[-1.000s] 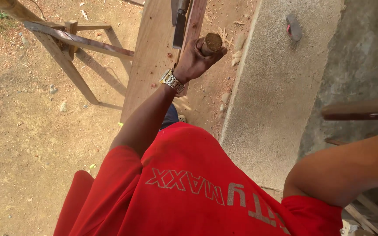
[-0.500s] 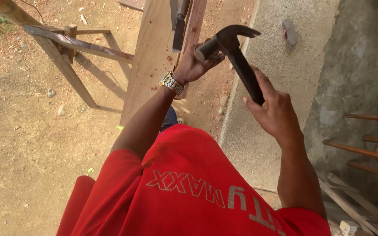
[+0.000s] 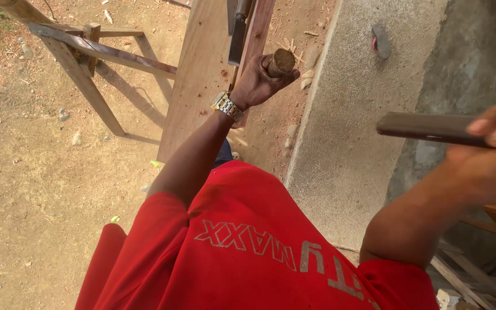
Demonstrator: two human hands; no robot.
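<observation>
Gripped in the left hand (image 3: 258, 82) is a short round wooden handle (image 3: 282, 61) with a battered brown end, the fingers being wrapped fully around it, so that only the blunt top is seen above the fist. A silver metal wristwatch (image 3: 227, 106) is worn on that wrist. The fist is held over a long pale wooden plank (image 3: 199, 74), beside a narrower reddish-brown wooden strip (image 3: 258, 26) on which a dark flat metal blade (image 3: 237, 31) is seen. At the right edge of the view, the right hand (image 3: 492, 155) is closed on a dark straight wooden tool handle (image 3: 426, 127), which is held roughly level and points left; its head is out of view, well apart from the left fist. A red short-sleeved shirt (image 3: 259, 247) fills the lower part of the view. Beyond the plank, a rough timber trestle (image 3: 87, 63) is stood on sandy ground (image 3: 41, 201), and a grey concrete slab (image 3: 363, 115) lies to the right.
</observation>
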